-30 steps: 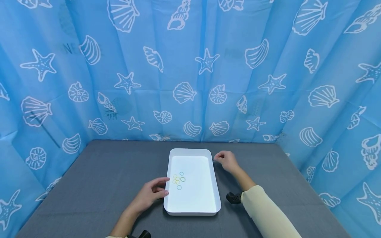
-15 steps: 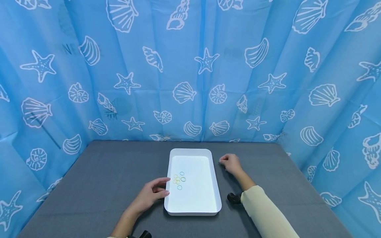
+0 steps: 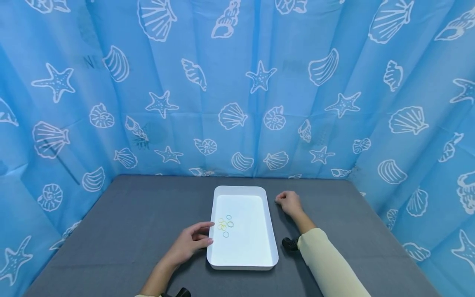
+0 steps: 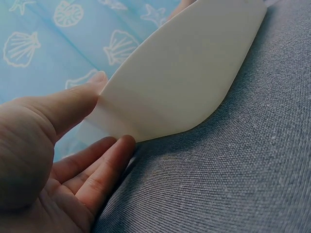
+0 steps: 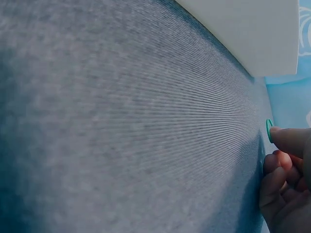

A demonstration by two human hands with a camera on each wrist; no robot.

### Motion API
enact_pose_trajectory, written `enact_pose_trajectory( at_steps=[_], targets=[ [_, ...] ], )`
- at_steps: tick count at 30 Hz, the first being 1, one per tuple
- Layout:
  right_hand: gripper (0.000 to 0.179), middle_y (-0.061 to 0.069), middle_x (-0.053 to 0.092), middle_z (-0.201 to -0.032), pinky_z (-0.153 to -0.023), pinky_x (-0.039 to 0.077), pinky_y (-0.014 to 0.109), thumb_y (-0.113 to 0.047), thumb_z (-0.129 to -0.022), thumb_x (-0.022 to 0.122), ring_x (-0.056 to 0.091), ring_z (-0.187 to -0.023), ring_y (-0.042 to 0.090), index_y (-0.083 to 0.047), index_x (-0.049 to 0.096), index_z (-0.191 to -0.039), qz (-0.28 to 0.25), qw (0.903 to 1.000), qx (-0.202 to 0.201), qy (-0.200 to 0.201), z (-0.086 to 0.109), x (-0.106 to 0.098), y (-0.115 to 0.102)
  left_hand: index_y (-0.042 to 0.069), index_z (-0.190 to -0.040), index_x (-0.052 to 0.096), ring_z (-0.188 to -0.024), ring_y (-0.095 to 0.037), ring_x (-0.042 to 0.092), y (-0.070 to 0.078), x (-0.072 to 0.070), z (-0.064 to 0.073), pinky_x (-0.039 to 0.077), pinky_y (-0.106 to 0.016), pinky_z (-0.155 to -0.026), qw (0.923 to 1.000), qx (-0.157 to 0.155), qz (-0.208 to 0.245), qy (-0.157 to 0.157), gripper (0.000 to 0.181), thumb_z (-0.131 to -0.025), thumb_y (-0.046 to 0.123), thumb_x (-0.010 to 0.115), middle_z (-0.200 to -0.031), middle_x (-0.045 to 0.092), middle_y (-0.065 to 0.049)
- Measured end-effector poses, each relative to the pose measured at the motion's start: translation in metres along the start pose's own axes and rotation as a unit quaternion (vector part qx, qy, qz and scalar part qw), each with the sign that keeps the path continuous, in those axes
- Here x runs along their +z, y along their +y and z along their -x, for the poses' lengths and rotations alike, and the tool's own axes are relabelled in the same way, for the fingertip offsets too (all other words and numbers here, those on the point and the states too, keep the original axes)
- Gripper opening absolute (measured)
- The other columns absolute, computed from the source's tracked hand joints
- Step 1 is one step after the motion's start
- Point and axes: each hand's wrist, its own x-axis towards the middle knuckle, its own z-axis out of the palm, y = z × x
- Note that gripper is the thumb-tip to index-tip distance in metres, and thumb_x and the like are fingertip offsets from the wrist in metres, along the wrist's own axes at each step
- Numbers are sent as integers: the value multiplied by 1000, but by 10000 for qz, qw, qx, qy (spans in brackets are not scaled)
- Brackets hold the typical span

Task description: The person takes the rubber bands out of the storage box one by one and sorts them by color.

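Observation:
A shallow white tray (image 3: 243, 247) stands on the grey table, with several small yellow and green-blue rubber bands (image 3: 222, 227) lying toward its left side. My left hand (image 3: 189, 243) holds the tray's left side. In the left wrist view its thumb (image 4: 90, 92) is at the upper rim and other fingertips are at the lower edge of the wall. Off the tray's right side, my right hand (image 3: 289, 203) pinches a green rubber band (image 5: 269, 130), part of which sticks up past the thumb in the right wrist view.
A grey cloth (image 3: 159, 202) covers the table. Behind it and on both sides hangs a blue curtain (image 3: 208, 82) with white shells and starfish. The tray's right wall (image 5: 252, 34) rises beside the right hand.
My right hand has moved a little to the right, away from the tray's rim, and lower toward the table. The left hand stays at the tray. The whole view shifts slightly.

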Motion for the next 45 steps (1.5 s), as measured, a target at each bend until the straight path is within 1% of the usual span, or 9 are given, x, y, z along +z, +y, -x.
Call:
enact_pose_trajectory(
  at_steps=[6,11,14,23,29,35,38,41,45],
  targets=[
    [9,11,66,-86,-67,46,39,-6,-92,66,57,-74,24,1,70,-89,-16,9999,124,46,1,-6,2,5,-136,55,-97,-23,62,-2,3,-1,51,-35,-80,10000,29,39,-84,51,-89,19,72,-127,56,-19],
    [8,12,67,-91,-72,47,42,-7,-90,68,58,-81,27,1,70,-92,-24,9999,103,66,1,-10,0,5,-136,55,-97,-24,62,-3,3,-1,51,-33,-79,9999,76,43,-69,51,-89,18,72,-127,56,-20],
    [9,13,67,-92,-72,47,42,-6,-90,68,59,-83,27,1,70,-93,-100,9999,76,103,-1,-12,-2,4,-136,54,-97,-24,62,-3,1,-1,51,-32,-79,9999,87,41,-47,51,-90,17,72,-127,56,-20],
    [12,11,67,-92,-71,47,40,-10,-91,67,60,-83,25,0,70,-98,-406,9990,-151,115,-5,-18,-20,3,-136,54,-97,-24,62,-3,-2,-1,50,-32,-79,10000,50,33,1,51,-90,16,71,-128,55,-20],
    [14,9,66,-89,-65,48,36,-14,-92,68,59,-76,23,-3,69,-100,-592,9982,-59,-51,-6,-12,-38,4,-136,54,-97,-24,62,-1,-2,1,50,-34,-80,10000,8,-15,49,51,-90,16,71,-128,56,-20],
    [13,9,64,-84,-61,50,35,-15,-92,68,57,-68,21,-3,69,-100,-942,9954,114,-134,-7,-6,-61,4,-136,55,-98,-24,62,-1,-2,1,51,-35,-80,10000,-4,-13,27,51,-89,16,72,-127,56,-20],
    [12,11,65,-86,-61,51,35,-14,-92,68,59,-71,25,-3,68,-98,-1097,9937,133,-201,-8,0,-70,5,-136,55,-98,-24,62,-1,-1,1,51,-35,-80,10000,-3,-33,29,51,-89,17,72,-128,56,-20],
    [12,12,65,-90,-67,53,40,-13,-92,68,62,-80,33,-3,68,-98,-1204,9922,112,-294,-8,7,-77,5,-136,55,-97,-24,62,-2,-1,0,51,-35,-80,10000,0,-45,39,51,-89,17,72,-127,56,-20],
    [10,9,65,-88,-68,53,43,-12,-92,69,62,-84,37,-3,69,-97,-1376,9895,25,-441,-4,17,-86,4,-136,54,-97,-24,62,-1,0,0,51,-36,-80,10000,32,-32,16,51,-90,17,72,-127,56,-20]
  ],
)
